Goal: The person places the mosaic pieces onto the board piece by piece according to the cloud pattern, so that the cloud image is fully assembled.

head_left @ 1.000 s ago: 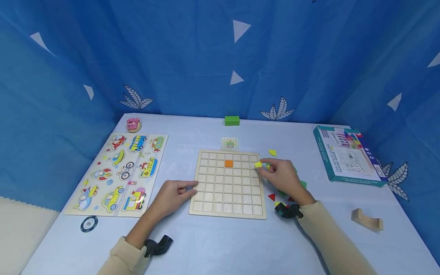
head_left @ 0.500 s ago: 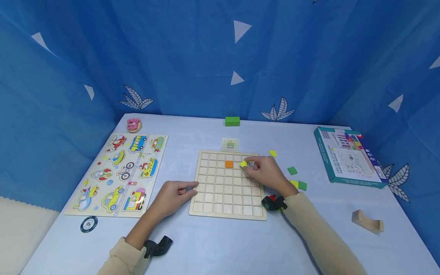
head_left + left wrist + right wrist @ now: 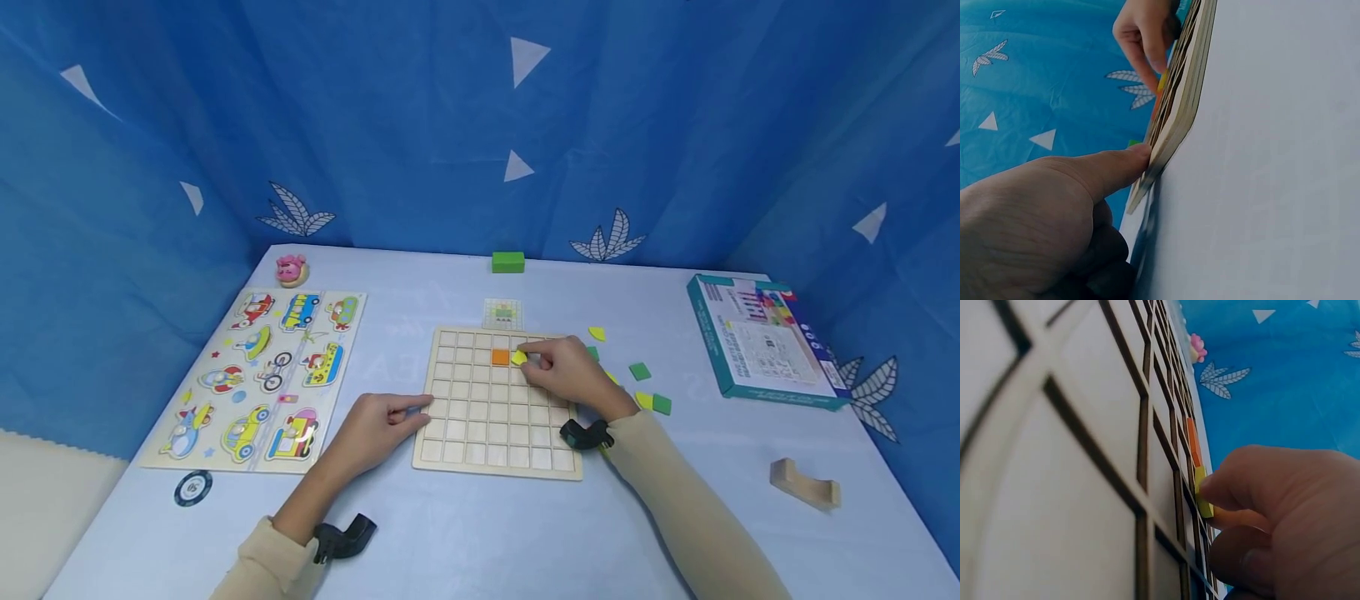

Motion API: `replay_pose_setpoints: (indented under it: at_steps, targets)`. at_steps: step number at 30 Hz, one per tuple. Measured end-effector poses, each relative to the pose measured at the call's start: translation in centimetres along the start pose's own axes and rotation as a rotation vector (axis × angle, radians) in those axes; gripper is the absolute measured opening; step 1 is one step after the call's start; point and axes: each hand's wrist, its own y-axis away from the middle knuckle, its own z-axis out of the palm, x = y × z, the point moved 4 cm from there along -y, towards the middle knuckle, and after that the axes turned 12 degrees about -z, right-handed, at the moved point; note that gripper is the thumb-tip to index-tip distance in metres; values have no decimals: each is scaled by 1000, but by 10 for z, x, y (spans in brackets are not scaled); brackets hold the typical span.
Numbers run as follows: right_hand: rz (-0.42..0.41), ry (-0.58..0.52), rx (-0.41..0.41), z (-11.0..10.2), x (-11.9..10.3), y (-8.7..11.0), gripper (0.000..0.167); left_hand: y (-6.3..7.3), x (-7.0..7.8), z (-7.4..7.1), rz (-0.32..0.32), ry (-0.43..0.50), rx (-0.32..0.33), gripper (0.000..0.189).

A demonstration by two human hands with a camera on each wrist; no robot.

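Observation:
A pale wooden grid board (image 3: 498, 462) lies mid-table, with an orange square tile (image 3: 500, 357) in one of its upper cells. My right hand (image 3: 573, 375) pinches a small yellow tile (image 3: 518, 357) between thumb and index finger, just right of the orange one. In the right wrist view the yellow tile (image 3: 1202, 494) sits close over the grid, end to end with the orange tile (image 3: 1194, 442). My left hand (image 3: 375, 433) touches the board's left edge with extended thumb and index finger. The left wrist view shows a fingertip against the board's side (image 3: 1179, 128).
Green tiles (image 3: 639, 372) and yellow tiles (image 3: 597, 334) lie right of the board, some behind the right arm. A pattern card (image 3: 502, 314) and green block (image 3: 507, 262) are beyond it. Left is a vehicle puzzle (image 3: 255, 379); right, a box (image 3: 765, 342) and wooden bracket (image 3: 805, 485).
My right hand has carried the yellow tile leftward from the board's right edge to the cell beside the orange tile. My left hand has stayed at the left edge.

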Motion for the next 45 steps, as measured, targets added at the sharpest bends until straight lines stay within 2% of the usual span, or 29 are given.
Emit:
replay_pose_setpoints:
  at_steps: [8,18,24,28,32,36,40,45]
  targets:
    - [-30,58,6,0,-3,-2,37,0,1,-2,24,6,16,26]
    - [17,73,9,3,-7,1,36,1,0,-1,10,8,2,27]
    - [22,-6,23,0,-8,4,39,2,-1,-1,16,9,8,27]
    - [54,-79,51,-14,-10,11,41,2,-1,0,12,4,7,28]
    - [33,-65,129,-40,-13,25,39,1,0,1,7,-2,9,27]
    - [30,-12,209,-67,-13,51,35,0,-1,2,-3,-5,8,28]
    - [102,33,246,-86,-10,81,32,1,-2,2,-8,-6,6,27]
    - [196,68,235,-92,-1,113,33,2,0,1,14,-5,17,27]
